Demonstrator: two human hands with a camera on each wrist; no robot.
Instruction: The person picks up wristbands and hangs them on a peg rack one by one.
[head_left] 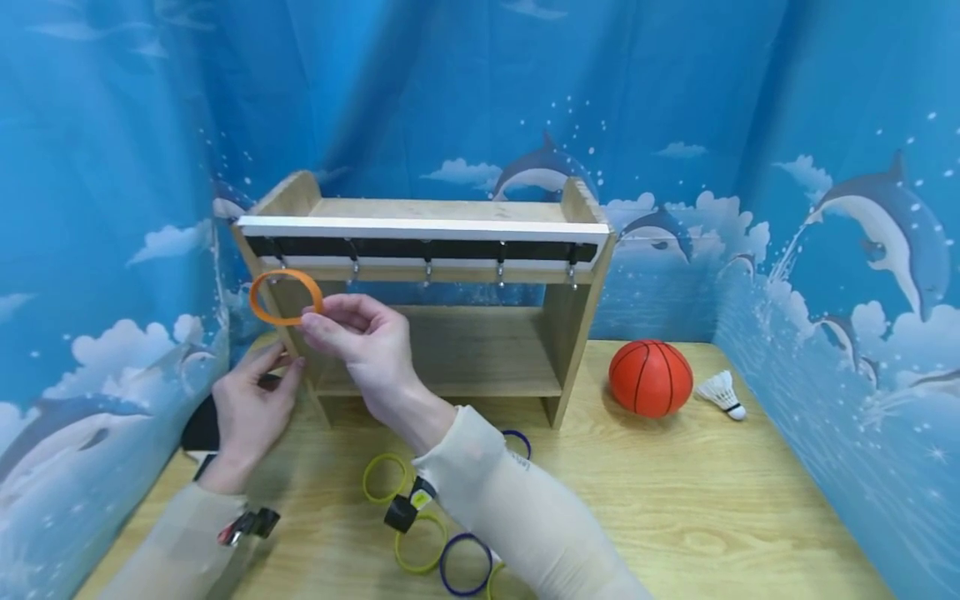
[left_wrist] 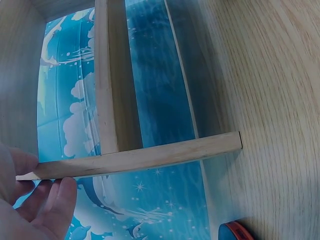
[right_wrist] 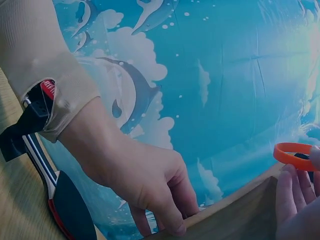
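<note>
My right hand [head_left: 367,342] pinches an orange silicone wristband [head_left: 317,293] between thumb and fingers. The band overlaps the area just below the leftmost hook [head_left: 279,252] on the rack in the head view. That hook is one of several metal hooks on a black strip [head_left: 390,248] along the front of a wooden shelf [head_left: 577,350]. My left hand [head_left: 255,400] grips the front edge of the shelf's left side panel, thumb on one face and fingers on the other, as the left wrist view [left_wrist: 45,200] shows of that hand.
On the table lie several wristbands, among them a yellow one [head_left: 365,482] and a purple one [head_left: 442,568]. A red basketball [head_left: 651,379] and a shuttlecock [head_left: 722,392] are right of the shelf. A table tennis paddle [right_wrist: 75,205] lies beside my left wrist. Dolphin-printed curtains [head_left: 465,83] surround the table.
</note>
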